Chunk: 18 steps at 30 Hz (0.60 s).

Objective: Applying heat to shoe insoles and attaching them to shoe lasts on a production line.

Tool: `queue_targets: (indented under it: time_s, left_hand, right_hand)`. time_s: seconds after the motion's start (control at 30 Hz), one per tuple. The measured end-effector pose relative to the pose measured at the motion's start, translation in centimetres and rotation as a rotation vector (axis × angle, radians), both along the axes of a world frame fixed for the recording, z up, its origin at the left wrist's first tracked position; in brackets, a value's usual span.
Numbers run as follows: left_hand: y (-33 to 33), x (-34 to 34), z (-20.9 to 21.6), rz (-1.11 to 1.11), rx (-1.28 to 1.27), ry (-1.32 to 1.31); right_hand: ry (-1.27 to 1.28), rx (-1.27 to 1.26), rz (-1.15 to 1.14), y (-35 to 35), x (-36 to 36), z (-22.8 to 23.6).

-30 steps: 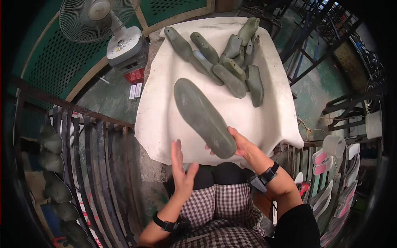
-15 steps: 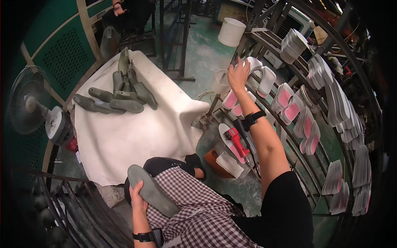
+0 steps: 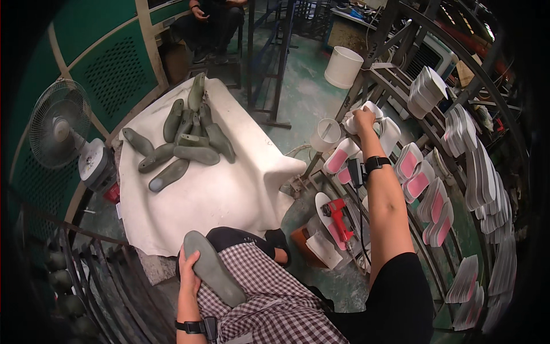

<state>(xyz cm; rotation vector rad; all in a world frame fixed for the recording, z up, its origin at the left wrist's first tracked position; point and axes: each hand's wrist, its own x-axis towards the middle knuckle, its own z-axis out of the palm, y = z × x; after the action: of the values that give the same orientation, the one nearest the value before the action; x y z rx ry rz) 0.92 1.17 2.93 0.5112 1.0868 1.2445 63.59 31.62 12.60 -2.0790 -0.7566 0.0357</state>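
Closest in, the left hand (image 3: 190,270) grips a dark green shoe last (image 3: 213,269), its thumb laid over the flat sole. The last lies aslant over the lap, against a checked apron (image 3: 258,269), just in front of the near edge of the white-draped bench (image 3: 195,203), well apart from the other lasts. A dark slatted rack (image 3: 94,269) stands to the near left of the bench, more green lasts along its outer side.

Just off the bench's near right corner, a red power tool (image 3: 338,219) lies on pale sheets. On the bench itself, a loose pile of green lasts (image 3: 196,155) fills the far half, some overlapping, one upright-looking at the far edge.

To the right of the bench, the right hand (image 3: 364,118) reaches out to a rack, fingers curled in at a white insole (image 3: 375,109); they are small and partly turned away, so I cannot tell whether they have hold of it. Pink-and-white insoles (image 3: 411,162) hang in rows on that rack.

Left of the bench stands a fan (image 3: 60,133). Farther off, a white bucket (image 3: 344,67) sits beyond its right side, and a seated person in dark clothes (image 3: 213,28) is past its far edge.
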Motion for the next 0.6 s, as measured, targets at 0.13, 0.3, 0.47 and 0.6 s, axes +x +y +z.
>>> queue_targets:
  time_s: [0.13,0.3,0.47,0.6]
  left_hand:
    - [0.0,0.4,-0.1,0.033,0.061,0.152]
    - [-2.2,0.1,-0.2,0.184,0.044,0.128]
    - [-1.5,-0.9,-2.5,0.039,0.165,0.231]
    - [-0.1,-0.1,-0.4,0.042,0.188,0.143]
  right_hand:
    - [0.010,0.247,0.030,-6.0,-0.5,2.0]
    - [0.106,0.457,0.609,-22.7,-23.8,0.5]
    - [0.223,0.034,1.496,-35.6,-39.4,-4.2]
    - [0.199,-0.284,1.630,-37.7,-43.6,-5.5]
